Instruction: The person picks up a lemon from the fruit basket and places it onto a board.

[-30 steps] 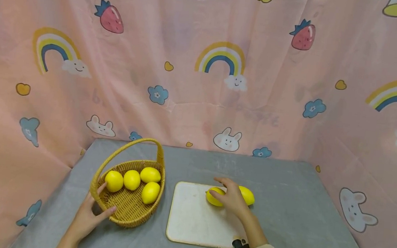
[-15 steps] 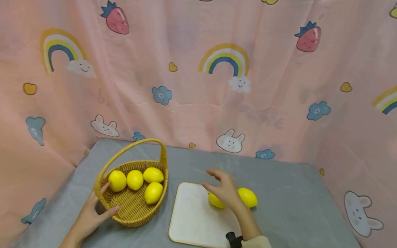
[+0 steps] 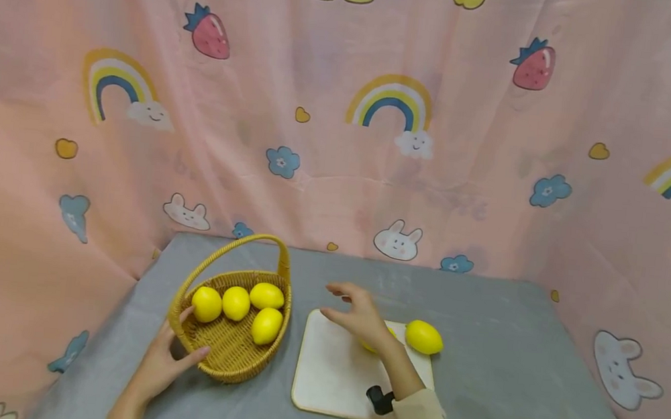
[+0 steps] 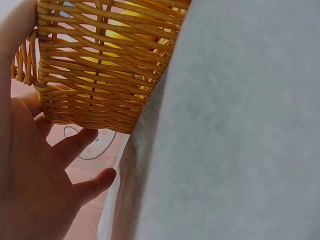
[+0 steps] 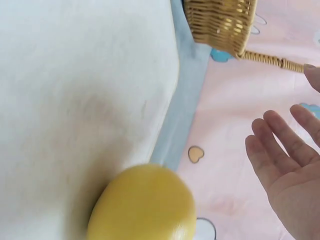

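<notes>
My left hand [image 3: 165,363] grips the near left rim of a wicker basket [image 3: 227,376]. In the left wrist view, some of its fingers [image 4: 95,185] stick out free below the woven wall. Several yellow lemons [image 3: 236,303] lie in the basket. My right hand [image 3: 357,316] hovers over the white cutting board [image 3: 325,380], holding nothing, its fingers spread and slightly bent. One lemon [image 5: 145,205] on the board is mostly hidden behind the right wrist in the head view. Another lemon [image 3: 423,337] lies at the board's far right corner.
A grey cloth [image 3: 494,387] covers the table. Behind it hangs a pink patterned curtain [image 3: 336,203]. The basket's tall handle [image 3: 229,246] arches over its opening. A black wrist-camera mount [image 3: 379,400] sits on the right wrist, low over the board.
My right hand has moved left and up, away from the lemon on the board, and lets the corner lemon show fully. The left hand stays on the basket. The head view has shifted slightly.
</notes>
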### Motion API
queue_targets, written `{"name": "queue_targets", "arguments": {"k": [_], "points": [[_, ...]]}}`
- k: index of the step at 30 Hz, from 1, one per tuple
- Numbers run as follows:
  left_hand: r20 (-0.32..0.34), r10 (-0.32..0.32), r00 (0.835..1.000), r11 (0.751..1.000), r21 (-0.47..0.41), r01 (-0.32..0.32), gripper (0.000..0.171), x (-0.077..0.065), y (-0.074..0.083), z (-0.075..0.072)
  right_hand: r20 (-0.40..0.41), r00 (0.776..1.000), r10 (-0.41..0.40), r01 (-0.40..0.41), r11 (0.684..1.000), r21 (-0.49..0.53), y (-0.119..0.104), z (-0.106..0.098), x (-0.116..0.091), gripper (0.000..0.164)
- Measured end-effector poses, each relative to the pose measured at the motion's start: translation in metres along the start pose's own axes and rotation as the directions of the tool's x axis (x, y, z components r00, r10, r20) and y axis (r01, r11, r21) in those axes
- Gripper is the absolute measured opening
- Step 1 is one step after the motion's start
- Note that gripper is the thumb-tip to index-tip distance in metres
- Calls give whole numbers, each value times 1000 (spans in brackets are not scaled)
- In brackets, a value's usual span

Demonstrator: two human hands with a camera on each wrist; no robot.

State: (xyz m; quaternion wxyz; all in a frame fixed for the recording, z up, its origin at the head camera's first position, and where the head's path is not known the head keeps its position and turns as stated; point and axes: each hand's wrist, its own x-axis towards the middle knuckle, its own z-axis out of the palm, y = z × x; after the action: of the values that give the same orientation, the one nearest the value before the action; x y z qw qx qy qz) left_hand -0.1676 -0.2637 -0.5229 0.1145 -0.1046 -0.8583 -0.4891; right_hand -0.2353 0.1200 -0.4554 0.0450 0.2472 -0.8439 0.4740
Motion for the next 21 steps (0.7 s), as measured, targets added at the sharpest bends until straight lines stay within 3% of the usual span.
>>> {"name": "queue_targets", "arguments": {"k": [9,21], "points": [[-4,18,1000,1000,6,-18,82,2,0,5,70,995,-69,67,997,23,-12,22,11,45],[-15,17,1000,1000,2,-16,82,2,-3,2,174,981,-90,87,996,23,-30,47,30,48]]}}
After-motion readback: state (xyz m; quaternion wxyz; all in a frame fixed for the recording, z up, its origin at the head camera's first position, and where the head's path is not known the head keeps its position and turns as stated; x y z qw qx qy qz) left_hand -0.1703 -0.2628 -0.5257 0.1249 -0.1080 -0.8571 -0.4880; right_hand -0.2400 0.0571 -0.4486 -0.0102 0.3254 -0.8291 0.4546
